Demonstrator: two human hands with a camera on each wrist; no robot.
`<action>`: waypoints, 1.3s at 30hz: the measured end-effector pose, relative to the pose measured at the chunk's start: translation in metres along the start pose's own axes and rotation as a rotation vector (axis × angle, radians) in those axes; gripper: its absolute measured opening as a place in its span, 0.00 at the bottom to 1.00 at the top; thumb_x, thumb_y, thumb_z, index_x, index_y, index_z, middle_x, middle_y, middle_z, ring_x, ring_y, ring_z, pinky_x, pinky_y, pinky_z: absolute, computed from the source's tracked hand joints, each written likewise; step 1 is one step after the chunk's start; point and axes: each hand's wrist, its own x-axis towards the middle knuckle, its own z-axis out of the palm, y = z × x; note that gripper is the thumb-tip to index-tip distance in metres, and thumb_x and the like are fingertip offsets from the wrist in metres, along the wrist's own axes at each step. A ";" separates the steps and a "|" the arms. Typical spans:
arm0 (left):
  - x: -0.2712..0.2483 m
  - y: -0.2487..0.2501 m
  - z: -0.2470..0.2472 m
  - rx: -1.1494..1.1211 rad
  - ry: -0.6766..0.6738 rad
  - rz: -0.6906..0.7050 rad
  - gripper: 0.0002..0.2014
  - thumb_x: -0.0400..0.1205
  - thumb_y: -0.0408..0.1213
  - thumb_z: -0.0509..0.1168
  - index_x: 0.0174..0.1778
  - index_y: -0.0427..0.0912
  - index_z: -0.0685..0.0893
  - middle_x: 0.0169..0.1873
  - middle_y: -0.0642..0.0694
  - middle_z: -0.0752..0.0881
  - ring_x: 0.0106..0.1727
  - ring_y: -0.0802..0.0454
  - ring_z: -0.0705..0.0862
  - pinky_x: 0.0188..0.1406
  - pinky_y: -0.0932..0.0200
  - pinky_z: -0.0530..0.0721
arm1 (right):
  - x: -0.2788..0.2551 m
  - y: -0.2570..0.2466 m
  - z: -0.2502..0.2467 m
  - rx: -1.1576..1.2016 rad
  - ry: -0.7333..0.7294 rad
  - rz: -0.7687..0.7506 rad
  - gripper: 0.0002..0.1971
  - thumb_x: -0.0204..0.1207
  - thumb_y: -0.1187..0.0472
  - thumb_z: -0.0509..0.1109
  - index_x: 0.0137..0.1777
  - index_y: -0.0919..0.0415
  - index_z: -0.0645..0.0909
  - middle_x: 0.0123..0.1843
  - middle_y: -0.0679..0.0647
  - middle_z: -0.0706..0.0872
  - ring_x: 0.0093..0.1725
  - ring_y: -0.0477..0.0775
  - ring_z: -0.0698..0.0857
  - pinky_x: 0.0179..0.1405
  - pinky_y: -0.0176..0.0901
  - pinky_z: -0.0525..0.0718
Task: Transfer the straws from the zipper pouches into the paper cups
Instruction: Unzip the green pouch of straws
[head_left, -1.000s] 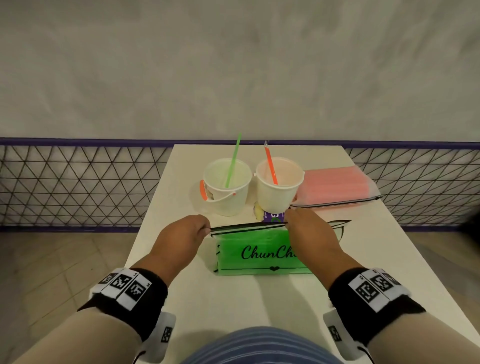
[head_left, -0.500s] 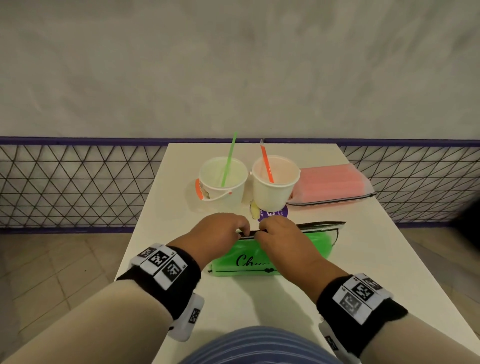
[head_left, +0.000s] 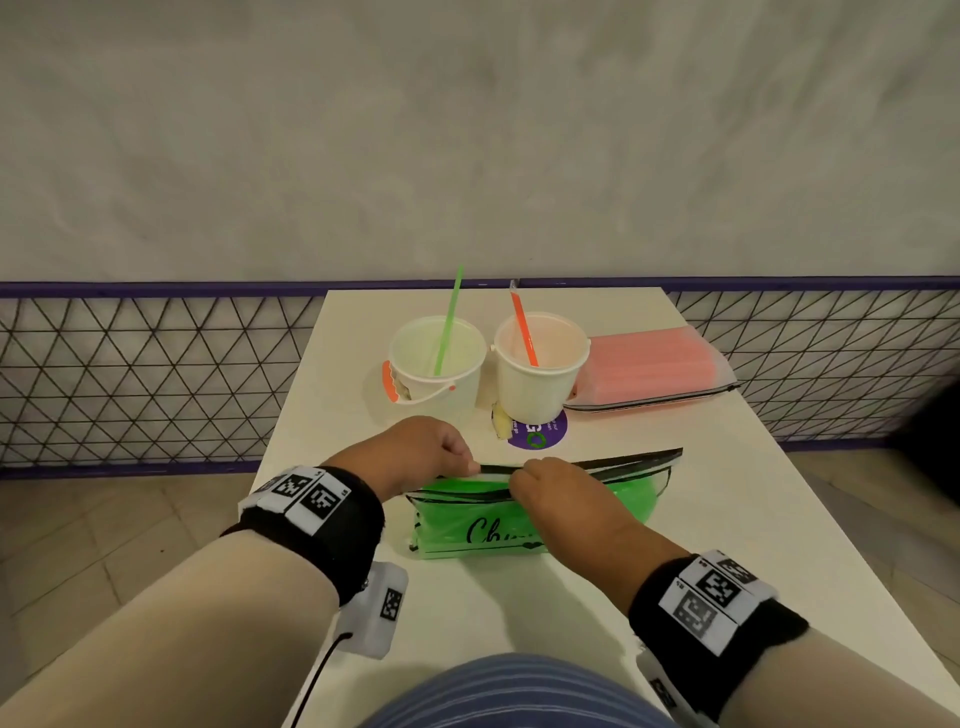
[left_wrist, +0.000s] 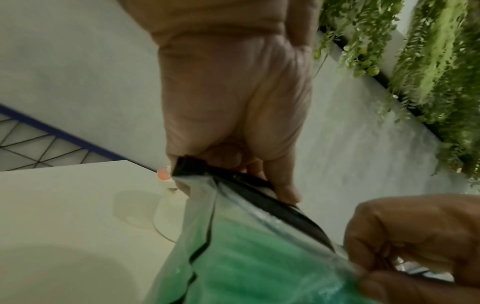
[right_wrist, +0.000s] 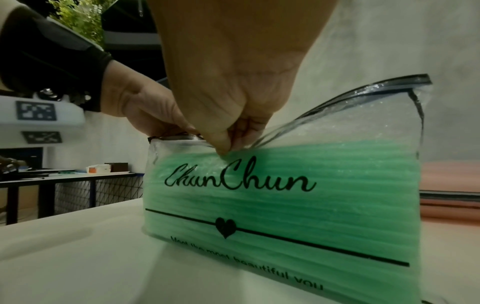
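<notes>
The right hand (head_left: 558, 491) has slid leftward along the black zip edge of the green pouch (head_left: 462, 525) – a second ago it pinched that edge at the pouch's right part, and now it sits close to the left hand (head_left: 421, 452), which has moved in to the pouch's left top corner. The zip strips to the right of the right hand now stand apart, so the mouth looks open along most of its length, and the green straws (right_wrist: 298, 164) inside should be reachable next.

Both hands are closed in a pinch on the pouch: the left one grips the left end of the zip edge, the right one nips the front wall just beside it, lifting the pouch upright on the table (head_left: 727, 519).

Beyond the pouch stand two paper cups – the left cup (head_left: 434, 358) with one green straw, the right cup (head_left: 540, 364) with one orange straw. The pink pouch (head_left: 652, 366) lies flat to the right of the cups. Near the pouch's right side the tabletop shows bare room; its left edge lies close beside the left hand.
</notes>
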 end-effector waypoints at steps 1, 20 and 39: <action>0.004 0.001 -0.001 0.024 0.050 -0.007 0.05 0.78 0.43 0.73 0.41 0.46 0.86 0.38 0.53 0.85 0.40 0.54 0.81 0.35 0.63 0.75 | 0.000 -0.002 -0.002 0.003 0.007 -0.024 0.21 0.47 0.78 0.75 0.38 0.60 0.75 0.31 0.55 0.75 0.28 0.56 0.74 0.17 0.47 0.73; -0.023 -0.031 0.024 0.550 0.116 0.019 0.50 0.72 0.51 0.72 0.85 0.44 0.51 0.82 0.47 0.56 0.78 0.43 0.65 0.76 0.44 0.68 | 0.003 0.049 -0.031 -0.040 -0.182 0.091 0.53 0.61 0.32 0.77 0.82 0.54 0.61 0.75 0.51 0.70 0.75 0.55 0.66 0.77 0.48 0.61; -0.025 -0.038 0.020 0.496 -0.116 0.091 0.50 0.72 0.32 0.74 0.86 0.47 0.51 0.83 0.51 0.54 0.81 0.49 0.63 0.77 0.55 0.70 | -0.012 0.054 -0.006 -0.157 -0.220 0.023 0.44 0.65 0.34 0.72 0.79 0.54 0.66 0.68 0.52 0.75 0.72 0.55 0.72 0.80 0.72 0.46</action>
